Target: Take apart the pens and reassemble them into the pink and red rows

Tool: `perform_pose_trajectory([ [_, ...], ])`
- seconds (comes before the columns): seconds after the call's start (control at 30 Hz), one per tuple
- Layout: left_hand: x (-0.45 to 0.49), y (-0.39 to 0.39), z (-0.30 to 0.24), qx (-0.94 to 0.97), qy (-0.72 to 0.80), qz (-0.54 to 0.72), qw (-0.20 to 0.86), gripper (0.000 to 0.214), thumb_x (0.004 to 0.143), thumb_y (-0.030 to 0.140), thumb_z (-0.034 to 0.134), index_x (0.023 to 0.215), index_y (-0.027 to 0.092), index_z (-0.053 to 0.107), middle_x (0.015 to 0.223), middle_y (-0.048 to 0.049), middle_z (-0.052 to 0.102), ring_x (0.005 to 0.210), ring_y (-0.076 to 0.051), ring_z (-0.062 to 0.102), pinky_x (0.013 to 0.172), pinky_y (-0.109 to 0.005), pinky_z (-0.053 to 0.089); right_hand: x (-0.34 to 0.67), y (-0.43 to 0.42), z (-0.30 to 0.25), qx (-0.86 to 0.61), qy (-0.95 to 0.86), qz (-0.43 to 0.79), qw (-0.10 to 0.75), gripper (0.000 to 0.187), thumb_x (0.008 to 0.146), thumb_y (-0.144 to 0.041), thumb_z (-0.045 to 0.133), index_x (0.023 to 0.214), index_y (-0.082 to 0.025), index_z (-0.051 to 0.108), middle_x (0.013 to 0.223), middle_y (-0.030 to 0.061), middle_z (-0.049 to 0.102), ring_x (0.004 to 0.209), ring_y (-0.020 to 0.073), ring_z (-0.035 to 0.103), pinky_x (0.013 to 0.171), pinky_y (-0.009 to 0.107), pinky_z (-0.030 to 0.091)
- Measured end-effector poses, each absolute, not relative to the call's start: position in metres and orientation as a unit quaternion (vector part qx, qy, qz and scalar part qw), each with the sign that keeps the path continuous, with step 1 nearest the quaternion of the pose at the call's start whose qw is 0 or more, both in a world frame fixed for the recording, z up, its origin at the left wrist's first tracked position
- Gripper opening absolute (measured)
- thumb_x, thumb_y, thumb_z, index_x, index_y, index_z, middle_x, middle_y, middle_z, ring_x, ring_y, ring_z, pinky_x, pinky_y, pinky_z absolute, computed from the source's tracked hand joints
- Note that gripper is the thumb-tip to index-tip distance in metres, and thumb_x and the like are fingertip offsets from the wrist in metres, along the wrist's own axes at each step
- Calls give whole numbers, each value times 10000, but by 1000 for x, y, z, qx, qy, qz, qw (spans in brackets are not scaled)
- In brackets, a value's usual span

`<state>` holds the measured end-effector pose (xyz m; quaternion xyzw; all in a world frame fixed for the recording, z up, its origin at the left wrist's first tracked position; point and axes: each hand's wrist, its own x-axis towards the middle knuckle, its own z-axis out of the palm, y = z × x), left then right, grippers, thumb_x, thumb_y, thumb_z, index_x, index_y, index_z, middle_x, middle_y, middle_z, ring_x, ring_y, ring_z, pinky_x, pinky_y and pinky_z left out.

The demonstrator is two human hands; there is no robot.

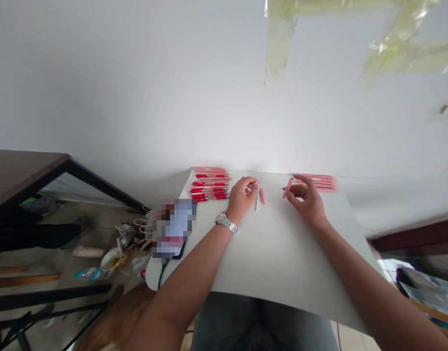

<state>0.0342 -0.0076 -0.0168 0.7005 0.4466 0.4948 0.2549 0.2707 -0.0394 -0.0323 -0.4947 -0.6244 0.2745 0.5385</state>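
My left hand (243,196), with a metal watch on the wrist, has its thumb and fingertips pinched at the top of a thin white stick (257,199), perhaps a pen part. Just right of that stick, a short pink pen piece (262,196) lies on the white table. My right hand (307,199) pinches a short pink tube (288,186), like a pen cap, between thumb and fingers, tilted. Behind the right hand, several pink pens (324,184) lie side by side. Left of my left hand is a stack of red and pink pens (210,184).
The white table (267,253) stands against a white wall with yellowed tape (278,48). A blurred-out device (174,229) with a black cable lies at its left edge. On the floor at left are a bucket-like container (111,260) and a bottle (88,274). A dark desk (29,168) stands beyond.
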Motion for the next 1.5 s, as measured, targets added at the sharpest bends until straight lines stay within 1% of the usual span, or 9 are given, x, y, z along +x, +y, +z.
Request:
perform_pose_trajectory([
  [0.07, 34, -7, -17, 700, 444, 496, 258, 216, 1012, 373, 576, 986, 216, 721, 977, -71, 737, 809, -175, 662, 734, -300, 519, 270, -40, -32, -496, -630, 263, 537, 572, 884, -460, 751, 1362, -265, 502, 1046, 92, 783, 903, 243, 763, 826, 419, 631],
  [0.13, 34, -7, -18, 699, 440, 500, 261, 222, 1012, 376, 577, 986, 213, 724, 974, -73, 740, 815, -178, 664, 740, -303, 523, 270, -41, -31, -495, -636, 259, 531, 517, 898, -461, 732, 1329, -268, 522, 1080, 100, 780, 898, 238, 761, 808, 405, 631],
  [0.33, 33, -3, -23, 688, 447, 508, 262, 224, 1013, 376, 577, 980, 211, 726, 964, -74, 749, 859, -189, 688, 775, -306, 540, 269, -44, -25, -511, -659, 216, 508, 371, 943, -461, 684, 1239, -265, 577, 1014, 80, 788, 853, 227, 768, 792, 378, 627],
  [0.57, 32, -3, -23, 683, 480, 483, 263, 225, 1026, 378, 548, 985, 226, 709, 998, -49, 758, 902, -173, 704, 803, -288, 558, 268, -43, -24, -521, -652, 157, 528, 344, 951, -497, 664, 1169, -255, 553, 999, 66, 788, 812, 221, 766, 761, 384, 638],
  [0.73, 32, -3, -22, 685, 484, 479, 259, 211, 1025, 363, 546, 979, 228, 702, 993, -42, 758, 906, -170, 708, 810, -286, 566, 271, -39, -27, -532, -694, 159, 458, 294, 968, -504, 634, 1125, -263, 572, 949, 54, 779, 837, 230, 770, 755, 385, 640],
  [0.9, 33, -3, -22, 685, 490, 475, 254, 208, 1023, 354, 547, 964, 227, 701, 985, -40, 759, 900, -169, 711, 806, -283, 569, 270, -42, -25, -524, -673, 152, 499, 298, 967, -474, 649, 1148, -253, 565, 1013, 68, 786, 829, 230, 779, 728, 380, 647],
  [1.03, 32, -4, -22, 686, 488, 477, 253, 207, 1023, 353, 546, 958, 232, 700, 978, -34, 760, 886, -167, 709, 814, -290, 569, 269, -45, -23, -511, -663, 138, 530, 299, 973, -439, 653, 1184, -251, 557, 1066, 79, 783, 869, 230, 778, 769, 392, 650],
  [1.27, 33, -4, -20, 687, 495, 468, 252, 212, 1023, 356, 547, 961, 228, 704, 985, -43, 763, 905, -173, 714, 829, -297, 578, 275, -41, -30, -524, -703, 152, 455, 279, 982, -474, 629, 1152, -260, 573, 975, 58, 779, 837, 236, 775, 789, 420, 647],
  [1.5, 32, -4, -22, 688, 492, 467, 258, 207, 1021, 358, 542, 972, 234, 701, 989, -40, 765, 909, -174, 717, 808, -292, 575, 271, -47, -23, -516, -673, 144, 510, 294, 977, -434, 650, 1185, -254, 547, 1062, 75, 783, 840, 229, 773, 788, 415, 644],
])
